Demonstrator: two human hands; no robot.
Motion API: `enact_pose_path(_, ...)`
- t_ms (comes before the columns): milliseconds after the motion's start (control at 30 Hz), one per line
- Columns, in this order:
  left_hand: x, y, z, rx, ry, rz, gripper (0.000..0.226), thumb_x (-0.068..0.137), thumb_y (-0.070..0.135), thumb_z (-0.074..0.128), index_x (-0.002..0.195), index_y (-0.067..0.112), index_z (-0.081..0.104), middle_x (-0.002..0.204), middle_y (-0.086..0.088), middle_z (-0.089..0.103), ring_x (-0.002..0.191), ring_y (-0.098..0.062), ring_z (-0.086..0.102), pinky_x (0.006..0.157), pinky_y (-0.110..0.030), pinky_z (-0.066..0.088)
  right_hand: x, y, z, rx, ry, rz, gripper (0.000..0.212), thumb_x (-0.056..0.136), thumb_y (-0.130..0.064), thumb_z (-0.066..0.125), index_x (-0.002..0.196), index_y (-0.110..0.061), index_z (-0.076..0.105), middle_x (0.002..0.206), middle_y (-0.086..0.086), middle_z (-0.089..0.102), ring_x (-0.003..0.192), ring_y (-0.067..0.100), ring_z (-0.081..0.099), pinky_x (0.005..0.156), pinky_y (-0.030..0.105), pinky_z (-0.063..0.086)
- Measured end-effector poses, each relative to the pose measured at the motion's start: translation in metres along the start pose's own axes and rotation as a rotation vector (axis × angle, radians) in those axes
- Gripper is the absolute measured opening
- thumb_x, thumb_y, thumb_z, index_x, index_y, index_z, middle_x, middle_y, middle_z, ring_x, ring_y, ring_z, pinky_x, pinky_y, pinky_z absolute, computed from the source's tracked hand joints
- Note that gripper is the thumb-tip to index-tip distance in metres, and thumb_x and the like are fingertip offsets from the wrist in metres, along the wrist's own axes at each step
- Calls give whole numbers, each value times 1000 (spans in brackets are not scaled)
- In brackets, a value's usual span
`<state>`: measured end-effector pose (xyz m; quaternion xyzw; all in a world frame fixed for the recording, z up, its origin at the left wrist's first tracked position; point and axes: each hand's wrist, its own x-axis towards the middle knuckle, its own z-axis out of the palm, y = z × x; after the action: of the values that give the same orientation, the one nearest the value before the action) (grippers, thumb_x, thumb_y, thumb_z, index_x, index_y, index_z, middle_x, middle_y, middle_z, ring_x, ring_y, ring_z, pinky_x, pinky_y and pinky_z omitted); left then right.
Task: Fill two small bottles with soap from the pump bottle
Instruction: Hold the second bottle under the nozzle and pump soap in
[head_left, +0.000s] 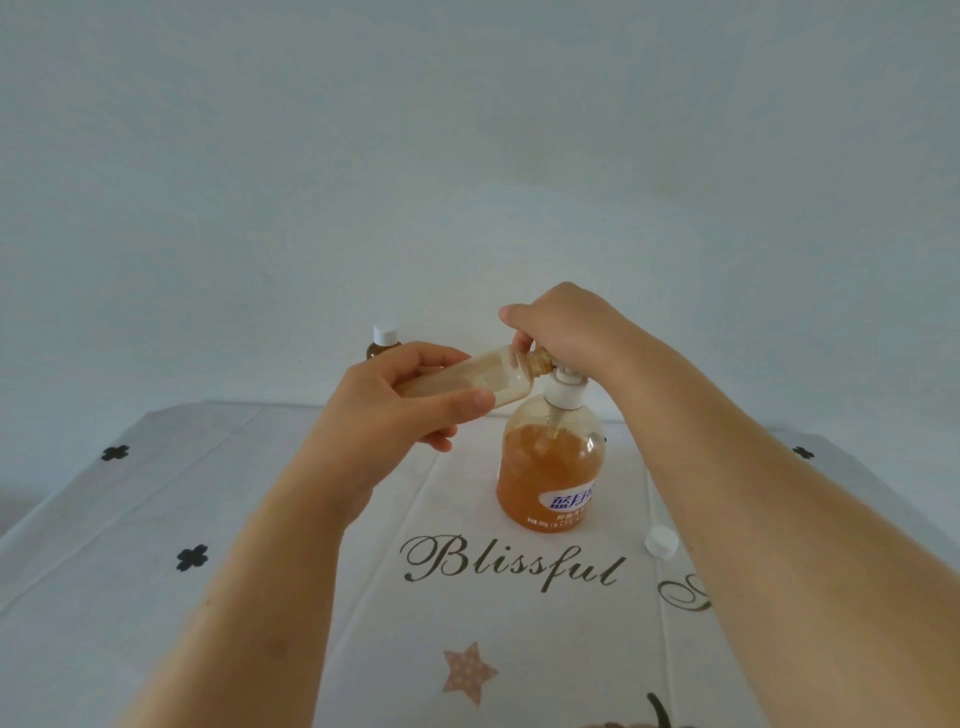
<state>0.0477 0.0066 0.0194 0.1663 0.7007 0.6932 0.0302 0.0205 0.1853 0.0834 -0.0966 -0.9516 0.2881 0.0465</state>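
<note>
The pump bottle blocks mid-table, a white cap near its right; the left tablecloth lies open.

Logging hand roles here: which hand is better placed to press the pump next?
Right. The right hand sits atop the pump, fingers curled over it; the left hand grips the small bottle, tilted with its mouth at the pump.

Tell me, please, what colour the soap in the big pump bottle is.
Amber-orange liquid soap, clearest in the head view.
</note>
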Motion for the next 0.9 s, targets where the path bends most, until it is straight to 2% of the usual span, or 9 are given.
enact_pose_path(167, -1, 1, 1, -9, 12, 18, 38, 64, 25, 86, 99, 20, 72, 89, 1, 72, 68, -16, 65, 65, -26, 53, 2, -8, -9, -86, -31, -30, 53, 104, -44, 41, 77, -12, 72, 69, 5, 64, 59, 21, 59, 55, 29, 45)
enact_pose_path(333, -1, 2, 1, -14, 10, 16, 34, 64, 23, 85, 97, 20, 74, 86, 0, 71, 67, -16, 65, 64, -25, 54, 0, -5, -4, -39, -51, -10, 52, 103, -45, 41, 86, -7, 74, 60, 4, 62, 50, 18, 50, 60, 30, 43)
enact_pose_path(433, -2, 2, 2, -17, -2, 15, 43, 57, 30, 84, 97, 20, 74, 89, -4, 71, 68, -17, 65, 64, -26, 54, -1, -3, -4, -8, -59, -12, 53, 102, -44, 41, 85, -6, 73, 62, 5, 60, 51, 18, 49, 62, 30, 43)
enact_pose_path(533, -1, -1, 2, -36, -5, 1, 47, 53, 32, 83, 97, 18, 73, 87, -2, 70, 68, -18, 64, 65, -27, 55, 1, -2, -2, -11, -48, -5, 51, 102, -43, 41, 86, -6, 73, 61, 3, 58, 46, 16, 46, 59, 29, 42)
enact_pose_path(700, 1, -6, 1, -17, -21, -26, 38, 62, 25, 83, 98, 18, 73, 80, 6, 69, 69, -18, 65, 69, -31, 59, 4, 5, 5, -42, 11, -53, 47, 103, -41, 39, 88, -11, 72, 74, -7, 58, 68, 13, 54, 58, 27, 34)
enact_pose_path(900, 0, -6, 0, -11, -18, -28, 46, 55, 31, 83, 98, 19, 73, 79, 7, 71, 70, -20, 66, 69, -30, 59, 3, 8, 5, -19, 3, -51, 45, 103, -38, 40, 85, -12, 72, 72, -6, 58, 68, 15, 53, 58, 27, 36)
